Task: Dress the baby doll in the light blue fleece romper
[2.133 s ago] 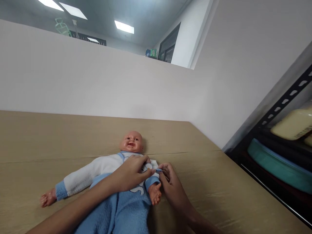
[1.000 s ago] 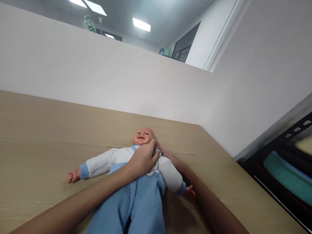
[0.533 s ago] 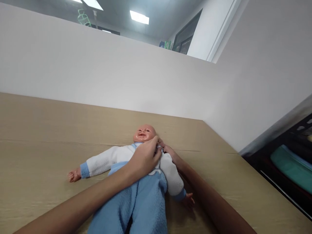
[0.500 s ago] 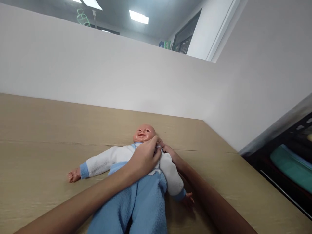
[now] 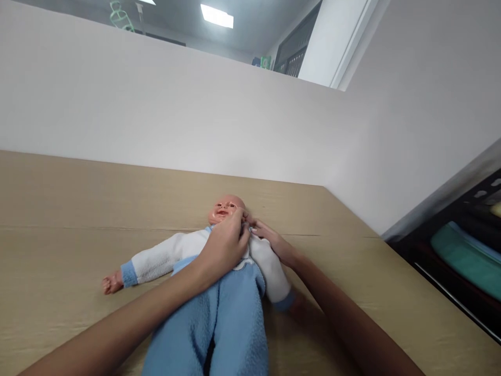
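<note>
A baby doll [image 5: 226, 208] lies on its back on the table, dressed in a romper [image 5: 211, 318] with white sleeves and fuzzy blue legs and cuffs. My left hand [image 5: 226, 244] reaches across the doll's chest. Its fingers are closed at the collar by the neck, just below the cheek. My right hand [image 5: 272, 240] comes from the other side, fingertips bent onto the collar and shoulder seam close to the left fingers. What exactly the fingertips pinch there is hidden. One sleeve [image 5: 156, 258] stretches out to the left; the other sleeve [image 5: 272, 277] angles down under my right forearm.
The wooden tabletop [image 5: 78, 198] meets a white wall [image 5: 176, 115] at the back. At the right edge, a black rack [image 5: 422, 271] holds folded green cloth [image 5: 465, 256]. Above the low wall, a ceiling light [image 5: 217, 15] shows.
The view has shifted slightly, so the doll appears a little farther left and up. My right hand's fingers lie straighter on the shoulder. The doll's arm beneath my right forearm is blurred by motion.
</note>
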Motion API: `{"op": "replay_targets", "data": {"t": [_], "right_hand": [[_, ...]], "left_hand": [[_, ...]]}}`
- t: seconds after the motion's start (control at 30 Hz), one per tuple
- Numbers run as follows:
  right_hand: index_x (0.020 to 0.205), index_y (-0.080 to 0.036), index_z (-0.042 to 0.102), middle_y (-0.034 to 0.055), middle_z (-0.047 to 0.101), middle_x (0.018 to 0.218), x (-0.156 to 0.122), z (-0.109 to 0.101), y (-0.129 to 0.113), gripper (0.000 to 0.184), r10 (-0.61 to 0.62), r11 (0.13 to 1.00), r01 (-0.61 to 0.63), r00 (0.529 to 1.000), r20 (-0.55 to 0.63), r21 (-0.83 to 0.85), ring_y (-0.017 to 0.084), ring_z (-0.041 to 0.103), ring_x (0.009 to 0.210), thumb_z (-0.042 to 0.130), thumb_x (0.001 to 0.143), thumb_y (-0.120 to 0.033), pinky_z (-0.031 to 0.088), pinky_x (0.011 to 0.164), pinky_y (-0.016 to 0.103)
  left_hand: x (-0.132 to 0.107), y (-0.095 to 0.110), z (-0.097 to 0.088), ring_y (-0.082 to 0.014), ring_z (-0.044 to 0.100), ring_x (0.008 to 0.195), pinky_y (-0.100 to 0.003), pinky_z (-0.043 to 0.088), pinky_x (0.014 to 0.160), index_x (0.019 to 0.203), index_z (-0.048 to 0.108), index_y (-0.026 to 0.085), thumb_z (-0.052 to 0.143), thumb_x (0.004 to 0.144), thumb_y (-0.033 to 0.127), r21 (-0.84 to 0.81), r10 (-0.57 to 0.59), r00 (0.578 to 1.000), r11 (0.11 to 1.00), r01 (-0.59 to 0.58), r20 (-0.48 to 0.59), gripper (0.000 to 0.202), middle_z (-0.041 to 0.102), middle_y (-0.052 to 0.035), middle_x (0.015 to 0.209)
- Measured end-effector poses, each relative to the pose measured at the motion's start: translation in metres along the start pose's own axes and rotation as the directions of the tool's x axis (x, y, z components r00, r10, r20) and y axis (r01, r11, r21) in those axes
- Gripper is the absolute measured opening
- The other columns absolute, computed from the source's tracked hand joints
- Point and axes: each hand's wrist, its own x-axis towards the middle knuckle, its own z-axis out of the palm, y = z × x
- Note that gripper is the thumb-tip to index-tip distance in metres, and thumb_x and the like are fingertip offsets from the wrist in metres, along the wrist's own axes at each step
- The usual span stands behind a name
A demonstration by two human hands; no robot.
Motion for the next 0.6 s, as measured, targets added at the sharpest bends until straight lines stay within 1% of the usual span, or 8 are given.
{"op": "replay_targets", "data": {"t": [0.1,0.13,0.17,0.23,0.33,0.4,0.53,0.6], "right_hand": [[0.150,-0.022,0.052,0.0108,0.067,0.141,-0.007,-0.021,-0.014,0.072,-0.046,0.991,0.081,0.954,0.296,-0.107,0.029,0.065,0.128,0.079,0.088,-0.046,0.052,0.109,0.043],[0.158,-0.024,0.043,0.0110,0.065,0.145,-0.010,-0.031,-0.021,0.088,-0.018,0.972,0.106,0.924,0.381,-0.210,0.030,0.063,0.130,0.084,0.082,-0.043,0.051,0.110,0.044],[0.161,-0.026,0.039,0.0112,0.066,0.144,-0.013,-0.042,-0.028,0.096,0.052,0.930,0.118,0.895,0.443,-0.347,0.032,0.065,0.126,0.086,0.078,-0.041,0.052,0.108,0.044],[0.155,-0.028,0.050,0.0095,0.071,0.134,-0.017,-0.063,-0.040,0.082,0.217,0.814,0.108,0.855,0.472,-0.570,0.033,0.070,0.112,0.082,0.080,-0.037,0.056,0.099,0.045],[0.147,-0.028,0.057,0.0075,0.075,0.124,-0.015,-0.082,-0.048,0.062,0.302,0.712,0.097,0.852,0.428,-0.696,0.031,0.071,0.101,0.068,0.086,-0.031,0.057,0.087,0.041],[0.145,-0.027,0.056,0.0075,0.075,0.123,-0.013,-0.082,-0.046,0.061,0.318,0.704,0.102,0.839,0.440,-0.703,0.030,0.071,0.099,0.069,0.085,-0.033,0.056,0.081,0.037],[0.146,-0.026,0.053,0.0098,0.073,0.122,-0.011,-0.072,-0.039,0.076,0.356,0.703,0.091,0.814,0.460,-0.705,0.030,0.071,0.097,0.081,0.078,-0.047,0.055,0.067,0.032],[0.147,-0.027,0.052,0.0110,0.072,0.122,-0.012,-0.068,-0.039,0.075,0.368,0.696,0.066,0.822,0.435,-0.714,0.028,0.071,0.088,0.079,0.079,-0.044,0.051,0.056,0.030]], "left_hand": [[0.003,-0.006,-0.006,-0.0295,0.073,0.097,-0.040,0.052,0.082,0.107,0.056,0.021,0.045,0.099,0.012,0.051,-0.013,1.000,0.999,0.013,0.001,0.017,0.075,-0.0104,0.106],[0.004,-0.009,-0.009,-0.0301,0.072,0.097,-0.041,0.052,0.082,0.107,0.057,0.021,0.046,0.098,0.010,0.071,-0.023,1.000,0.997,0.023,-0.002,0.018,0.075,-0.0106,0.104],[0.005,-0.012,-0.011,-0.0307,0.072,0.097,-0.041,0.052,0.081,0.107,0.057,0.021,0.045,0.098,0.009,0.091,-0.035,0.999,0.995,0.036,-0.007,0.019,0.075,-0.0108,0.103],[0.007,-0.016,-0.014,-0.0309,0.072,0.098,-0.041,0.052,0.082,0.106,0.057,0.021,0.045,0.097,0.008,0.128,-0.058,0.998,0.990,0.060,-0.019,0.020,0.075,-0.0109,0.104],[0.009,-0.020,-0.015,-0.0295,0.072,0.102,-0.040,0.053,0.086,0.107,0.058,0.022,0.044,0.099,0.008,0.176,-0.070,0.997,0.982,0.072,-0.018,0.021,0.075,-0.0108,0.109],[0.009,-0.019,-0.014,-0.0293,0.073,0.101,-0.040,0.053,0.086,0.109,0.058,0.021,0.046,0.100,0.010,0.209,-0.070,0.998,0.976,0.067,0.005,0.019,0.076,-0.0108,0.108],[0.007,-0.014,-0.016,-0.0353,0.074,0.098,-0.043,0.053,0.079,0.113,0.060,0.017,0.052,0.104,0.023,0.294,-0.077,0.996,0.954,0.058,0.052,0.013,0.078,-0.0143,0.099],[0.005,-0.011,-0.018,-0.0394,0.073,0.101,-0.045,0.052,0.079,0.108,0.063,0.015,0.054,0.105,0.031,0.337,-0.084,0.994,0.940,0.056,0.068,0.018,0.078,-0.0182,0.099]]}}
